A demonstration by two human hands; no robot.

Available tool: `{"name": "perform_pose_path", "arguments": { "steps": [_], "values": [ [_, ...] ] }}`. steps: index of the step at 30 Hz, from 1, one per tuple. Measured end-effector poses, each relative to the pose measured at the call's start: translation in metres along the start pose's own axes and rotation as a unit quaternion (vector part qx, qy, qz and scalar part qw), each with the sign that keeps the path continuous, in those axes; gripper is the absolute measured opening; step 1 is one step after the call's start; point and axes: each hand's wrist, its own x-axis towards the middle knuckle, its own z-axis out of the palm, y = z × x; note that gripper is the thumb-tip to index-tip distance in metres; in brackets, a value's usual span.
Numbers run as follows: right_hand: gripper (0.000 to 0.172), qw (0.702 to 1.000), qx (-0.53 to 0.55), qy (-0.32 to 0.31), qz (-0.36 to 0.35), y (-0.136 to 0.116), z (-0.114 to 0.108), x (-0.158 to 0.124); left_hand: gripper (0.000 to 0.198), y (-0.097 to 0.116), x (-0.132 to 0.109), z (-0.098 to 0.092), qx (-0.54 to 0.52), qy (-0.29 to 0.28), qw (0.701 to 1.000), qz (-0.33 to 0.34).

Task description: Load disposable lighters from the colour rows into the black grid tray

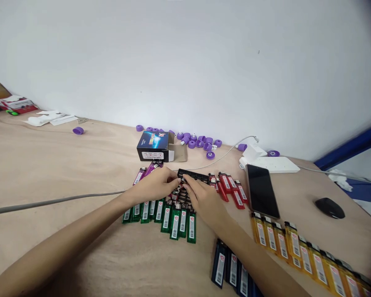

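My left hand [156, 185] and my right hand [204, 198] meet at the middle of the wooden table [64, 173], fingers pinched together over a black tray [194, 176] of lighters. Both hands are closed on small dark lighter parts there; what exactly they hold is too small to name. A row of green lighters [167, 216] lies just under my hands. Red lighters [231, 189] lie to the right of the tray. Purple lighters [146, 170] lie at its left.
A blue-black box [153, 145] stands behind the tray, with purple caps [198, 142] scattered along the wall. A phone [261, 189], white device [275, 164], black mouse [329, 207], yellow lighters [299, 247] and dark blue lighters [231, 270] lie right. A grey cable [49, 202] runs left.
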Motion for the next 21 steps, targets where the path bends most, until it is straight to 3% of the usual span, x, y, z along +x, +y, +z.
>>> {"name": "perform_pose_path", "arguments": {
  "steps": [9,21],
  "values": [
    [0.029,0.999,0.018,-0.012,0.029,-0.0033,-0.0016,-0.002,0.031,0.0009,0.0006,0.0006,-0.025,-0.007,1.0,0.012],
    [0.02,0.993,0.089,-0.022,0.071,-0.0057,-0.0043,0.0031,0.025,0.0044,-0.0001,-0.0006,-0.041,0.01,0.999,-0.023]
  ]
}}
